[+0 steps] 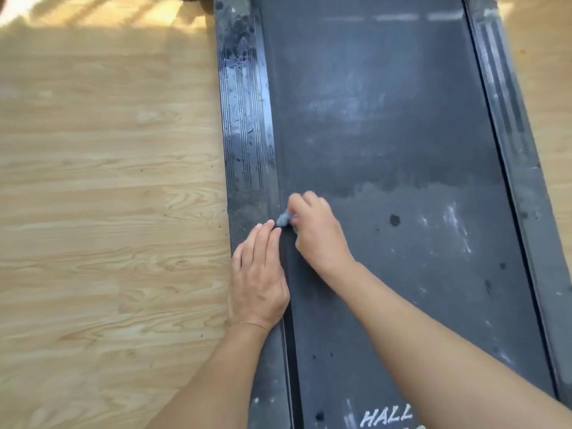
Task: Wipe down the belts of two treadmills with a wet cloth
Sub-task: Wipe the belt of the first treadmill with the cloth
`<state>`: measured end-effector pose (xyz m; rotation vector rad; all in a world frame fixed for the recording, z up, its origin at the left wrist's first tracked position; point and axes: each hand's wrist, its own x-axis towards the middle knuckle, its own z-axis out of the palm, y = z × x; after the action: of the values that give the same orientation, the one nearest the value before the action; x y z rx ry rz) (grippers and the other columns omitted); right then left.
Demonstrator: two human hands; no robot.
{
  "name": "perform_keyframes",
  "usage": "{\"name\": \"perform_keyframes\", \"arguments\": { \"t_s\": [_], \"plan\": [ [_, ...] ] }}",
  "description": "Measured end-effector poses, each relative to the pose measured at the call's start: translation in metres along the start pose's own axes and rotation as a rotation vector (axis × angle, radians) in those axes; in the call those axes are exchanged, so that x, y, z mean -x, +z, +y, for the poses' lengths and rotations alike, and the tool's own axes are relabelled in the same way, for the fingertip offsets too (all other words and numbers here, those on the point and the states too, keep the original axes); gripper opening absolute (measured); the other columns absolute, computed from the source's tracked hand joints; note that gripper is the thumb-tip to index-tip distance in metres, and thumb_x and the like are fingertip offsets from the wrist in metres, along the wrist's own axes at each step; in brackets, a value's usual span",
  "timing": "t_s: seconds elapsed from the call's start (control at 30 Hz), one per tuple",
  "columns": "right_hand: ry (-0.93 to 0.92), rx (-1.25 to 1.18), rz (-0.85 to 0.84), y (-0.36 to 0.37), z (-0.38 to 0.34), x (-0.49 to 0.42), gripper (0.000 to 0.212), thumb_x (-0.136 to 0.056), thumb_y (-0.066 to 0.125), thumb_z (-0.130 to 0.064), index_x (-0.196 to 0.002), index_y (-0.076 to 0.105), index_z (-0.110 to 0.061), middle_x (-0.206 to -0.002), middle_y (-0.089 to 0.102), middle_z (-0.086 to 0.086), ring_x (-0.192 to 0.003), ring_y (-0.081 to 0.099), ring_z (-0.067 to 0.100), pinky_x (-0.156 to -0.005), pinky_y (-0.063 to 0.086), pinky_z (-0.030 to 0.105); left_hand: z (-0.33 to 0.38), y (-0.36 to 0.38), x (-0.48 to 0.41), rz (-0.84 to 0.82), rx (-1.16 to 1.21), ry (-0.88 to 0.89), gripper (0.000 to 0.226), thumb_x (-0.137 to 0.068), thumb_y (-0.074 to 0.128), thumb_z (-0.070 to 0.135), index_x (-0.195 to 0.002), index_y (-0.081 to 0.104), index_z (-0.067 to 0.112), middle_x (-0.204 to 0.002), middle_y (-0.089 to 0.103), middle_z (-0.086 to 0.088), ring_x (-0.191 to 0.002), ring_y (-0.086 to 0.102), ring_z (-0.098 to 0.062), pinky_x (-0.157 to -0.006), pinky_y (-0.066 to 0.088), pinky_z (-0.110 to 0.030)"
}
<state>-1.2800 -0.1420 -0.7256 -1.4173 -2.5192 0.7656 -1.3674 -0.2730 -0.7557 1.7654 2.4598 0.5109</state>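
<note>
View from above, looking down along a dark grey rubber treadmill belt (387,150) that runs from the bottom of the frame to the top. The far stretch of the belt looks darker and damp. The near stretch is paler and dusty, with white smudges and a few dark spots.

The right hand (315,230) reaches across the belt to its left edge. Its grip is clenched on a small grey-blue wad of cloth (283,218), pinched between the curled fingers and thumb. The wad sits right at the seam where the belt meets the black ribbed side rail on the left (244,119).

The left hand (258,280) lies flat on that rail just beside the belt, its grip released and fingers straight, with the fingertips almost touching the wad.

The far part of the left rail is glossy and beaded with water. A dull grey side rail on the right (507,134) borders the belt's other edge. White letters reading "HALL" (387,418) are printed on the belt at the bottom. Light wood-grain laminate floor (108,181) fills the left side.
</note>
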Motion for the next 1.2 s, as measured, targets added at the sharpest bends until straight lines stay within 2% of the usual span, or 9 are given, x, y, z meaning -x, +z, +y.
{"name": "perform_keyframes", "arguments": {
  "t_s": [0.17,0.37,0.43,0.6,0.73,0.87,0.97,1.03,1.2],
  "plan": [
    [-0.012,0.052,0.03,-0.001,-0.006,-0.064,0.019,-0.092,0.056,-0.001,-0.101,0.051,-0.017,-0.103,0.052,0.002,-0.091,0.047,0.029,-0.069,0.051,0.049,-0.003,0.002,-0.005,0.067,0.014,-0.096,0.051,-0.096,0.053,0.008,-0.147,0.055,0.005,-0.159,0.05,-0.011,-0.148,0.043,-0.031,-0.123,0.031,-0.041],
    [-0.063,0.125,-0.219,0.014,-0.005,0.138,0.043,-0.081,0.06,0.01,-0.097,0.041,-0.025,-0.106,0.041,-0.01,-0.089,0.043,0.022,-0.056,0.048,0.043,-0.011,0.004,-0.001,0.077,0.042,-0.085,0.051,-0.095,0.049,0.004,-0.145,0.057,0.003,-0.156,0.053,-0.011,-0.146,0.045,-0.03,-0.119,0.036,-0.042],
    [-0.076,0.16,-0.268,0.007,-0.002,0.153,0.041,-0.082,0.059,0.01,-0.098,0.042,-0.025,-0.105,0.039,-0.011,-0.09,0.043,0.021,-0.052,0.046,0.043,-0.012,0.002,-0.001,0.087,0.047,-0.092,0.052,-0.092,0.053,0.002,-0.144,0.057,0.003,-0.156,0.054,-0.012,-0.145,0.046,-0.03,-0.118,0.036,-0.042],
    [0.075,0.145,-0.047,-0.02,0.01,-0.011,0.019,-0.093,0.049,-0.001,-0.105,0.05,-0.016,-0.105,0.045,0.003,-0.096,0.046,0.032,-0.061,0.039,0.04,-0.006,0.003,-0.004,0.096,0.035,-0.097,0.052,-0.093,0.051,0.007,-0.145,0.056,0.003,-0.157,0.052,-0.011,-0.146,0.048,-0.032,-0.116,0.037,-0.044],
    [0.128,0.14,0.007,-0.037,0.021,-0.091,0.022,-0.096,0.043,-0.002,-0.111,0.051,-0.017,-0.104,0.044,0.002,-0.098,0.048,0.033,-0.063,0.039,0.039,-0.004,0.003,-0.001,0.07,0.02,-0.098,0.051,-0.094,0.051,0.01,-0.145,0.055,0.003,-0.158,0.051,-0.01,-0.147,0.048,-0.031,-0.116,0.039,-0.045],
    [0.068,0.146,-0.009,-0.017,0.031,0.025,0.033,-0.084,0.048,0.008,-0.102,0.048,-0.019,-0.102,0.042,-0.001,-0.086,0.042,0.028,-0.064,0.047,0.047,-0.002,0.001,-0.003,0.063,-0.027,-0.107,0.048,-0.099,0.052,0.021,-0.144,0.055,0.004,-0.157,0.051,-0.011,-0.146,0.046,-0.03,-0.114,0.037,-0.045],
    [0.113,0.161,-0.183,-0.009,0.027,0.155,0.035,-0.086,0.054,0.005,-0.099,0.044,-0.025,-0.102,0.036,-0.009,-0.089,0.04,0.022,-0.061,0.046,0.043,-0.001,0.001,-0.003,0.056,-0.049,-0.111,0.049,-0.1,0.051,0.03,-0.142,0.056,0.004,-0.157,0.052,-0.011,-0.145,0.044,-0.029,-0.112,0.036,-0.045],
    [0.147,0.141,-0.227,-0.012,0.023,0.184,0.032,-0.089,0.055,0.0,-0.095,0.041,-0.027,-0.101,0.035,-0.011,-0.092,0.042,0.02,-0.059,0.046,0.041,-0.001,0.0,-0.004,0.044,-0.06,-0.112,0.05,-0.1,0.051,0.031,-0.142,0.056,0.005,-0.157,0.052,-0.011,-0.145,0.044,-0.029,-0.111,0.037,-0.045],
    [0.171,0.062,-0.052,-0.027,0.023,0.029,0.025,-0.085,0.051,0.005,-0.091,0.044,-0.019,-0.101,0.049,0.004,-0.091,0.048,0.03,-0.064,0.044,0.044,0.0,-0.003,-0.006,0.037,-0.083,-0.114,0.051,-0.099,0.053,0.031,-0.143,0.053,0.006,-0.158,0.05,-0.011,-0.147,0.042,-0.028,-0.111,0.036,-0.045]
  ]
}}
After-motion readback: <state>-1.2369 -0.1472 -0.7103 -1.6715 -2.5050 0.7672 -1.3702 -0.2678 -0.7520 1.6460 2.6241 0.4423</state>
